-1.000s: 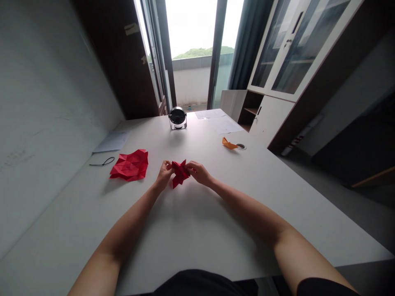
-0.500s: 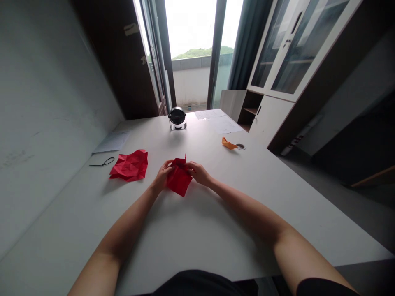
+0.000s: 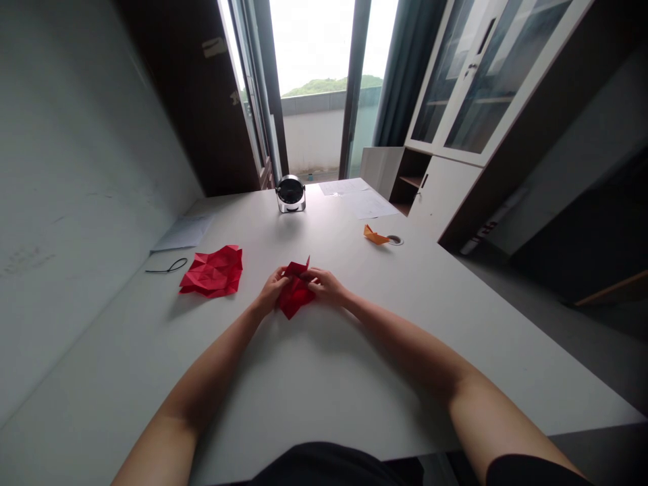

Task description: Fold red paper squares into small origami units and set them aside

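Note:
A partly folded piece of red paper (image 3: pixel 292 299) is held between my two hands over the middle of the white table. My left hand (image 3: pixel 273 288) grips its left edge, with the thumb lying on the near face. At the right edge my right hand (image 3: pixel 324 285) pinches the same paper, fingers bent over it. A narrow red point sticks up at the top, and one corner points down toward me. Left of my hands, a creased red sheet (image 3: pixel 212 272) lies spread out on the table, apart from them.
An orange folded paper boat (image 3: pixel 375 235) lies by a round cable hole (image 3: pixel 395 240) at the right. A small black-and-silver fan (image 3: pixel 291 194) stands at the back. White papers (image 3: pixel 372 204) lie behind, more sheets (image 3: pixel 183 233) at the left beside a black cable tie (image 3: pixel 169 266).
The held red paper has turned slightly, its lower corner shifting to the left. My left hand has moved a little with it; the things on the table stay put.

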Motion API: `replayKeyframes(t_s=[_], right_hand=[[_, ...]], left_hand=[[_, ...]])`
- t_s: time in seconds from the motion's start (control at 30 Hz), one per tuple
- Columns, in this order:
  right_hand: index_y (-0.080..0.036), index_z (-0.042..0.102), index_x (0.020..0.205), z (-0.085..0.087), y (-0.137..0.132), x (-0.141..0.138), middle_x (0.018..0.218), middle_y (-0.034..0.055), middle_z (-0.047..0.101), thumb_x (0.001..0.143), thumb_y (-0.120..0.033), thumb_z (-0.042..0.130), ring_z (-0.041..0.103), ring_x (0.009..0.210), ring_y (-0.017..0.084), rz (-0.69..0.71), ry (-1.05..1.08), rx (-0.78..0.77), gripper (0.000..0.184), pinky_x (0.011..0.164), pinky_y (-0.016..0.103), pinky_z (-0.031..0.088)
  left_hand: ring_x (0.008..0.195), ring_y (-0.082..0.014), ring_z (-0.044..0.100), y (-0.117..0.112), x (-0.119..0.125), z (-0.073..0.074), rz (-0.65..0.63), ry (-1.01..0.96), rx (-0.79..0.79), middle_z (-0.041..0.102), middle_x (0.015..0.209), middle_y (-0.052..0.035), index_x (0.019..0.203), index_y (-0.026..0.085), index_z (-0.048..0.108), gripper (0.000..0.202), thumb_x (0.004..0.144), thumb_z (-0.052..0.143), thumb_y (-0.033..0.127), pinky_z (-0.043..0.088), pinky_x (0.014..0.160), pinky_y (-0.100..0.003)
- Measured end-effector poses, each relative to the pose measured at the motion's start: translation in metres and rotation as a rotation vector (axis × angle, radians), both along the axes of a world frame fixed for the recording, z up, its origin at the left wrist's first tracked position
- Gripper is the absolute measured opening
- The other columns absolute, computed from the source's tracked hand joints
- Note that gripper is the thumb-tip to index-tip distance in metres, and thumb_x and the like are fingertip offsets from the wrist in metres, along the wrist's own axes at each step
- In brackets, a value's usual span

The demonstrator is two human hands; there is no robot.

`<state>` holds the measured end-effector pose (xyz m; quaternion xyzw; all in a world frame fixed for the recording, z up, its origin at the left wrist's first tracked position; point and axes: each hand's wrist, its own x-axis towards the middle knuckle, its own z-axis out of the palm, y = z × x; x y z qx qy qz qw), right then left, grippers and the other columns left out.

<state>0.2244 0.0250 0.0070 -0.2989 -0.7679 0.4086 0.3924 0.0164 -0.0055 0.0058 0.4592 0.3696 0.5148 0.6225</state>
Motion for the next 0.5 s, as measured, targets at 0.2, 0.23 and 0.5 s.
replayKeyframes(t_s=[0.2, 0.23, 0.5], right_hand=[[-0.022, 0.062, 0.121, 0.001, -0.002, 0.0, 0.093, 0.002, 0.069, 0.08, -0.019, 0.056, 0.063, 0.073, 0.015, -0.006, -0.022, -0.03, 0.042, 0.07, 0.028, 0.051], [-0.023, 0.061, 0.123, 0.001, -0.002, 0.0, 0.09, 0.0008, 0.068, 0.08, -0.019, 0.055, 0.062, 0.072, 0.015, -0.022, -0.038, -0.032, 0.043, 0.069, 0.027, 0.051], [-0.023, 0.06, 0.112, 0.003, -0.004, -0.002, 0.085, -0.0001, 0.066, 0.086, -0.025, 0.052, 0.056, 0.07, 0.014, -0.116, -0.079, 0.0, 0.028, 0.066, 0.026, 0.045]], left_hand=[[0.094, -0.0209, 0.067, 0.0, 0.001, 0.0, -0.026, -0.011, 0.003, 0.071, 0.108, -0.0081, 0.117, 0.017, 0.063, 0.036, 0.083, 0.068, 0.029, 0.051, 0.086, -0.032], [0.095, -0.0213, 0.067, -0.001, 0.001, 0.001, -0.032, -0.007, 0.007, 0.07, 0.109, -0.0085, 0.118, 0.017, 0.063, 0.037, 0.084, 0.068, 0.029, 0.051, 0.087, -0.033], [0.096, -0.0228, 0.067, -0.007, 0.004, 0.015, -0.04, -0.06, -0.038, 0.071, 0.111, -0.0083, 0.125, 0.017, 0.063, 0.044, 0.082, 0.069, 0.027, 0.051, 0.087, -0.033]])
